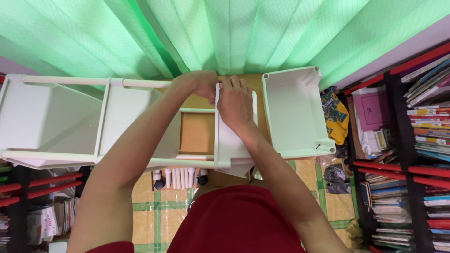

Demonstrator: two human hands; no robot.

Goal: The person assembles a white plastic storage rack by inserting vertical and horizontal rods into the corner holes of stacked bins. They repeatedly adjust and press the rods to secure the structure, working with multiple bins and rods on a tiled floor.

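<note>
Evidently the person is partway through putting together a white plastic shelf rack [70, 117] that lies on its side across a brown cardboard sheet [197, 133]. Both hands meet at the far top corner of a white tray [232, 150] being fitted onto the rack's rails. The left hand [199, 84] is curled over the upper white tube [140, 83] at the joint, and the right hand [236, 103] lies flat with fingers pressed on the tray's rim, pushing it home. Another loose white tray [295, 112] lies just beside, to the right. Spare white tubes [180, 178] and black casters [159, 183] lie below on the floor. Seating this corner fully seems to call for firm, even pressure while the rail is held steady.
</note>
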